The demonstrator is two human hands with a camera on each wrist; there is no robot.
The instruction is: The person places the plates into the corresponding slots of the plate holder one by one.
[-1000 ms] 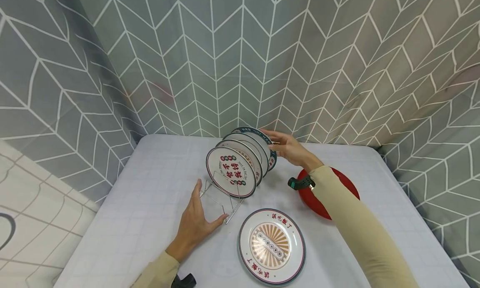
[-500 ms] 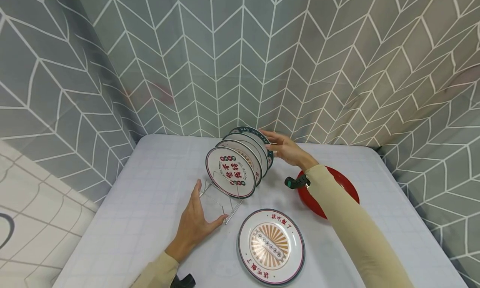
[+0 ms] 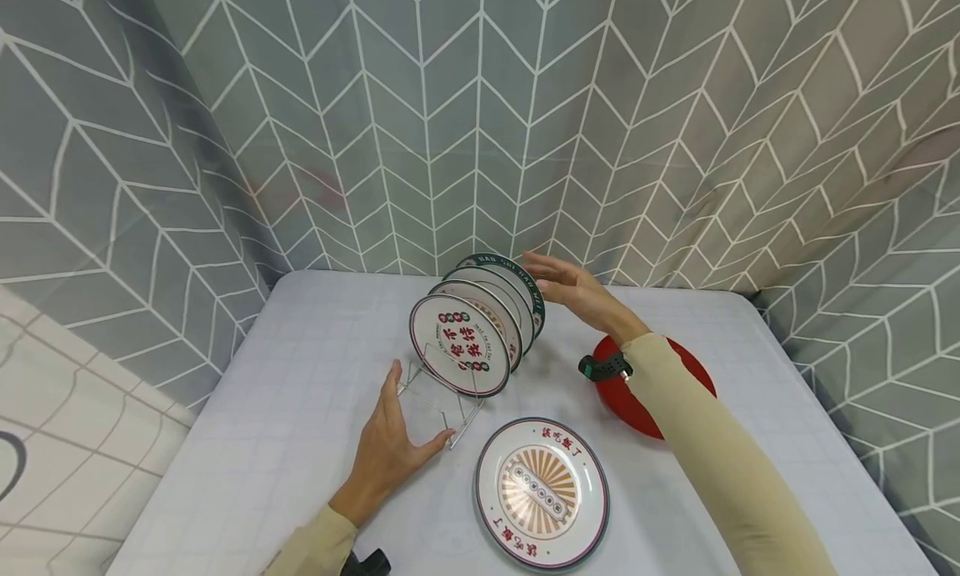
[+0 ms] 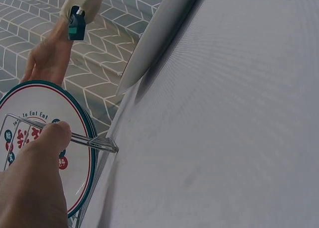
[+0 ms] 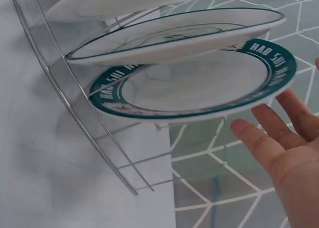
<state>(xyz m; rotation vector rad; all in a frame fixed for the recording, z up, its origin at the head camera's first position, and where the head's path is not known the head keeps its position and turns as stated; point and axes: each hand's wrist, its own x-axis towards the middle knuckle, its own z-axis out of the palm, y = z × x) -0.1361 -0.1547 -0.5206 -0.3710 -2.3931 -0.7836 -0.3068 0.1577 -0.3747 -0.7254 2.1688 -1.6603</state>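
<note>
Head view shows your left hand (image 3: 386, 455) at the near end of the wire rack (image 4: 103, 144), thumb and fingers spread wide to grip it from both sides. From the left wrist, you see your thumb lying over the wire; the other fingers are hidden there.

Your right hand (image 3: 581, 299) is open at the far end, fingers slightly bent and holding nothing. Its fingertips are right beside the rim of the rear plate (image 5: 194, 83), which has white lettering on a green border; you cannot tell for certain whether they touch it.

The rack bears a row of plates on edge, leaning, on the white tabletop (image 3: 300, 443). The front plate (image 3: 459, 347) has red characters, and two more plates stand between it and the rear one.

Nearer you, right of the rack, a sunburst plate (image 3: 542, 493) lies flat. Your right sleeve (image 3: 720, 451) passes over a red round object (image 3: 626, 405), hiding part of it. A grey curtain (image 3: 480, 126) with white chevrons hangs behind.
</note>
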